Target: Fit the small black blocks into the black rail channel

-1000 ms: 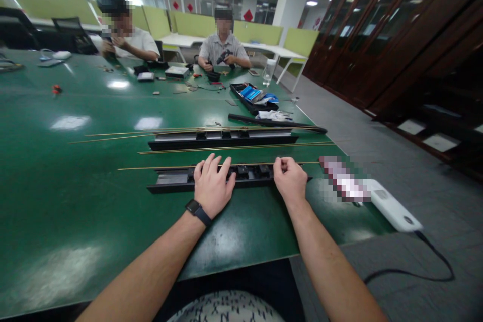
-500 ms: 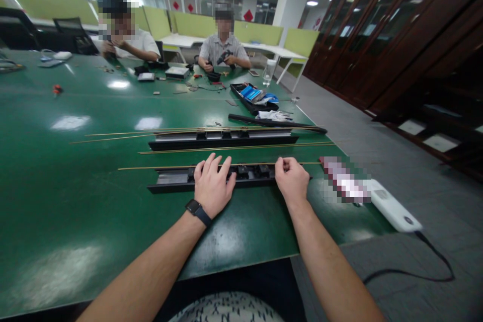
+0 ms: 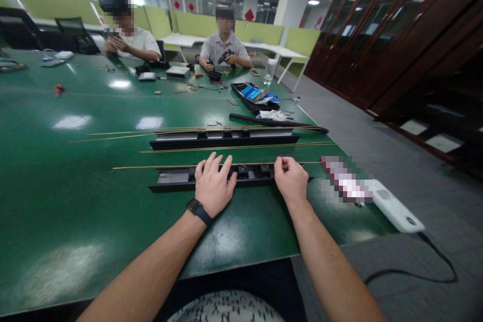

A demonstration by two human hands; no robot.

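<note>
Across the near black channel rail (image 3: 173, 187), my left hand (image 3: 214, 183) lies with its fingers spread, palm down. Small black blocks (image 3: 243, 171) sit inside that rail, some hidden under the hand. A thin brass-coloured rod (image 3: 136, 167) runs along the rail's far edge and sticks out past its left end. My right hand (image 3: 292, 179) is closed in a pinch on this rod near the rail's right end. Beyond lies a second black channel rail (image 3: 222, 142) with similar blocks, and thin rods (image 3: 181, 151) lie on the table beside it.
To the right lie a phone-like pixelated object (image 3: 343, 178) and a white device (image 3: 394, 206) with a black cable. Farther back are a long black bar (image 3: 279, 123), gloves (image 3: 273, 115), a black tray (image 3: 245, 99) and a glass (image 3: 269, 71). Two people sit across the green table (image 3: 94, 186).
The brass rod has slid slightly left, its left end reaching farther out. Both my hands stay in nearly the same place. The person at far left has lowered their hands a little.
</note>
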